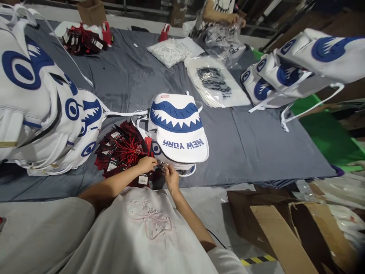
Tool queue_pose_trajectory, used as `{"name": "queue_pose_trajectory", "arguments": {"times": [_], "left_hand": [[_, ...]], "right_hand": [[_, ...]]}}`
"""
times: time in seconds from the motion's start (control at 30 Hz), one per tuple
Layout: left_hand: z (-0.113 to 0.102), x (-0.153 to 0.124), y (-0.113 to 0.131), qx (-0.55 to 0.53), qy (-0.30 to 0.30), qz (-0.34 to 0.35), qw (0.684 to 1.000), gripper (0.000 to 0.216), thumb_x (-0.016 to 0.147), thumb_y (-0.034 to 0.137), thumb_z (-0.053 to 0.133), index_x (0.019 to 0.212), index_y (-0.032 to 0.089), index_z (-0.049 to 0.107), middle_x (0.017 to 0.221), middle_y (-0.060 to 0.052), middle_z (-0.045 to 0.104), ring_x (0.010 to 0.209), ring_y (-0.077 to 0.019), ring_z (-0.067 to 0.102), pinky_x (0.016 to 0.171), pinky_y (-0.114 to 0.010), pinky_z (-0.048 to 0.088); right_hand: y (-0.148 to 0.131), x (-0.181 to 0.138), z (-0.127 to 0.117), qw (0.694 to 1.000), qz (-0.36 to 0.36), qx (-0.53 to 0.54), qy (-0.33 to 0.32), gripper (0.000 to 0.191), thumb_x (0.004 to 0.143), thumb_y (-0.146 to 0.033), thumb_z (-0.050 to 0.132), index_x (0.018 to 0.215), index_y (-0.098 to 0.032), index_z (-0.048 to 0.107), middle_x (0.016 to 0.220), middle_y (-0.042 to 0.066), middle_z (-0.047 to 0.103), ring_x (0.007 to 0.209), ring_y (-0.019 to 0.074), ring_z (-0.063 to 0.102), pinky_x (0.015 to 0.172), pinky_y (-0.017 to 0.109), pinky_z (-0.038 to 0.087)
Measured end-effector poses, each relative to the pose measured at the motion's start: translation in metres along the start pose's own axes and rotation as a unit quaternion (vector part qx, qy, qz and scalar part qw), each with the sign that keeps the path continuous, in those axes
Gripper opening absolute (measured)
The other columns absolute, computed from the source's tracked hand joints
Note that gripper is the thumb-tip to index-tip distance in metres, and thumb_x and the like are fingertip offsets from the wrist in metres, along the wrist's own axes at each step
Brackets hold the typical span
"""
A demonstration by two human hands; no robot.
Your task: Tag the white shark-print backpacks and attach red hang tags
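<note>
A white backpack [182,118] with a blue shark-mouth print and upside-down "NEW YORK" lettering lies on the table in front of me. At its near left edge, my left hand [147,164] is closed in a pinch. Close beside it, my right hand [171,177] also pinches, and a small shiny piece shows between the two hands, too small to name. Left of the backpack spreads a fanned pile of dark red and black hang tags [119,146] with red strings, some bearing white labels. My left forearm passes over the near side of this pile.
White backpacks [57,99] are heaped at the left, and more backpacks [293,72] are stacked at the right. Printed plastic bags [216,82] and a packet of small white pieces [168,53] lie farther back. Across the table, a person's hands [232,18] handle clear plastic. Cardboard boxes [273,228] stand at lower right.
</note>
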State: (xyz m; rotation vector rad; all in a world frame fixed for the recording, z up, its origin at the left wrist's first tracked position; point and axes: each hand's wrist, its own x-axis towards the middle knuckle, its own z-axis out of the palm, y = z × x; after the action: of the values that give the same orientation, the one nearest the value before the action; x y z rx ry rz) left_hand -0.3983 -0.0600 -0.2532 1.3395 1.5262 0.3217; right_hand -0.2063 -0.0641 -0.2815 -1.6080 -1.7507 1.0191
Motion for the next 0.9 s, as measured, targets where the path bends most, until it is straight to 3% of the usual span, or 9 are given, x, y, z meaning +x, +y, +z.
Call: {"name": "queue_pose_trajectory", "arguments": {"times": [0.1,0.23,0.33,0.47,0.57,0.67,0.8,0.9], "left_hand": [[-0.002,0.005,-0.008,-0.091,-0.061,0.049,0.993,0.029,0.094,0.039,0.059,0.105,0.013,0.065,0.085,-0.003,0.07,0.079,-0.0149,0.068,0.076,-0.032,0.056],[-0.005,0.0,-0.022,-0.171,-0.074,0.11,0.976,0.041,0.078,0.03,0.076,0.114,0.016,0.063,0.092,-0.004,0.072,0.083,-0.0157,0.069,0.075,-0.028,0.054],[0.003,-0.007,-0.029,-0.188,-0.017,0.124,0.974,0.049,0.066,0.017,0.08,0.112,0.018,0.062,0.093,-0.002,0.07,0.082,-0.0154,0.067,0.075,-0.028,0.053],[0.021,-0.01,-0.032,-0.177,0.135,0.107,0.969,0.021,0.077,0.011,0.066,0.097,0.017,0.062,0.09,-0.001,0.067,0.085,-0.0152,0.065,0.08,-0.029,0.051],[0.027,-0.01,-0.028,-0.152,0.213,0.105,0.96,0.01,0.086,0.015,0.058,0.093,0.016,0.064,0.089,-0.003,0.067,0.084,-0.0161,0.064,0.08,-0.03,0.051],[0.023,-0.012,-0.018,-0.108,0.235,0.141,0.956,0.011,0.088,0.016,0.058,0.089,0.017,0.069,0.096,-0.005,0.068,0.092,-0.0172,0.063,0.089,-0.033,0.049],[0.015,-0.019,-0.002,-0.037,0.223,0.186,0.956,0.014,0.087,0.015,0.06,0.086,0.021,0.073,0.118,-0.007,0.066,0.117,-0.0227,0.052,0.106,-0.041,0.038],[0.012,-0.023,0.005,0.0,0.213,0.18,0.96,0.018,0.09,0.015,0.057,0.084,0.021,0.073,0.118,-0.008,0.065,0.118,-0.0245,0.049,0.106,-0.042,0.036]], "right_hand": [[-0.005,-0.003,-0.016,0.998,0.011,0.009,0.065,0.027,0.093,-0.042,0.042,0.087,-0.021,0.057,0.082,0.005,0.073,0.059,0.0182,0.068,0.062,0.03,0.05],[-0.013,-0.005,-0.021,0.994,-0.007,0.027,0.109,0.029,0.094,-0.045,0.042,0.094,-0.02,0.056,0.09,0.008,0.073,0.067,0.0195,0.069,0.07,0.033,0.052],[-0.021,-0.006,-0.014,0.994,-0.042,0.043,0.088,0.032,0.094,-0.046,0.042,0.103,-0.02,0.058,0.094,0.009,0.073,0.073,0.0198,0.07,0.074,0.034,0.053],[-0.029,0.0,-0.005,0.995,-0.071,0.063,0.031,0.032,0.096,-0.045,0.04,0.104,-0.02,0.057,0.098,0.008,0.072,0.07,0.0169,0.068,0.071,0.032,0.053],[-0.032,0.008,-0.004,0.995,-0.079,0.061,-0.005,0.029,0.096,-0.045,0.04,0.092,-0.021,0.056,0.083,0.004,0.07,0.065,0.0161,0.063,0.068,0.03,0.051],[-0.033,0.015,-0.006,0.995,-0.084,0.042,-0.031,0.027,0.091,-0.045,0.046,0.084,-0.022,0.057,0.075,0.002,0.066,0.07,0.0177,0.061,0.072,0.031,0.049],[-0.033,0.016,-0.008,0.996,-0.075,0.018,-0.054,0.024,0.088,-0.043,0.048,0.083,-0.021,0.058,0.078,0.004,0.066,0.073,0.0194,0.06,0.074,0.032,0.047],[-0.031,0.015,-0.008,0.995,-0.051,0.022,-0.078,0.024,0.088,-0.042,0.046,0.081,-0.022,0.056,0.069,0.002,0.064,0.064,0.0185,0.059,0.067,0.032,0.047]]}}
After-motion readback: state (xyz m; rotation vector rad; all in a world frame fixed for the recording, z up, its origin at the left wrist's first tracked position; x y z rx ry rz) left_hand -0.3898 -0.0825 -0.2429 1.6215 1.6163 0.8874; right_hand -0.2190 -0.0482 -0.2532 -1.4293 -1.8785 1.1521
